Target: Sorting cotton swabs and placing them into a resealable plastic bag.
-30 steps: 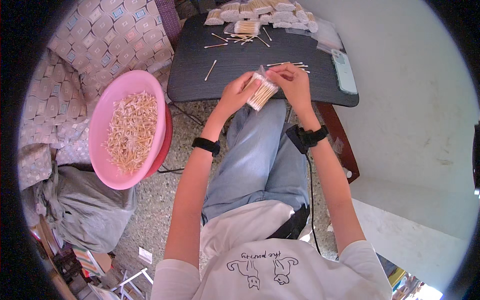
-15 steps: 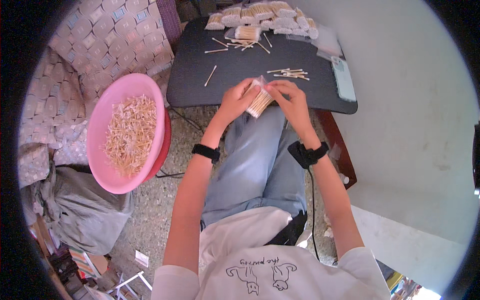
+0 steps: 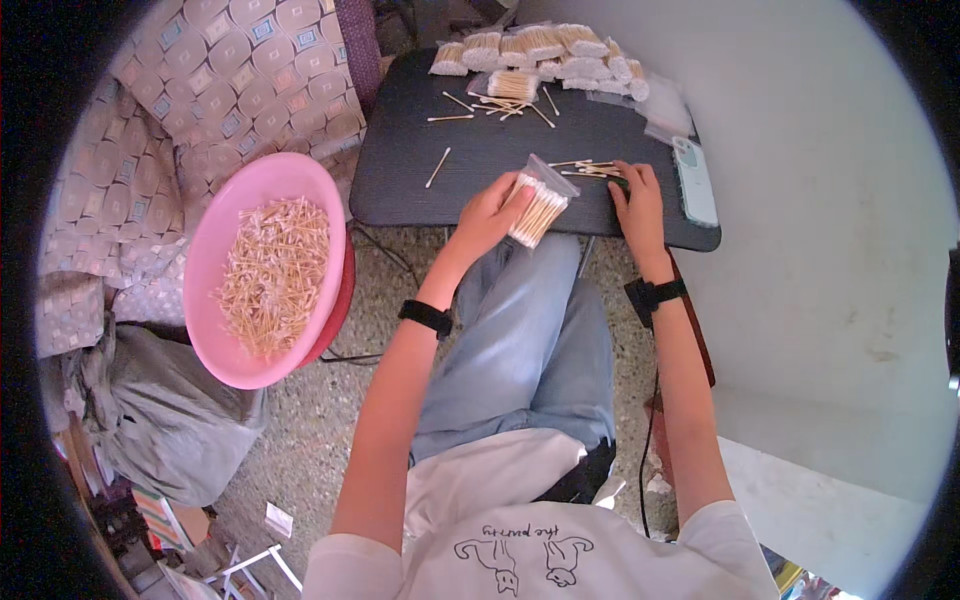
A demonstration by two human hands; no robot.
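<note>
My left hand (image 3: pixel 490 215) is closed on a clear plastic bag of cotton swabs (image 3: pixel 541 212), held tilted over the table's near edge. The bag's clear upper end points away from me, and white tips show at both ends of the bundle. At the right, my right hand (image 3: pixel 642 203) rests on the table with thumb and fingers apart. Its fingertips reach the right end of a small group of loose cotton swabs (image 3: pixel 588 168); whether they touch is hard to tell.
Filled swab bags (image 3: pixel 540 45) are heaped along the back of the black table (image 3: pixel 400 180). More loose swabs (image 3: pixel 505 105) lie before them. A phone (image 3: pixel 695 180) and flat clear bags (image 3: pixel 668 108) are at the right. Left stands a pink basin (image 3: pixel 205 270) full of swabs.
My right hand has let go of the bag and moved right to the loose swabs. My left hand keeps the bag, whose clear end now stands free. The view has shifted slightly.
</note>
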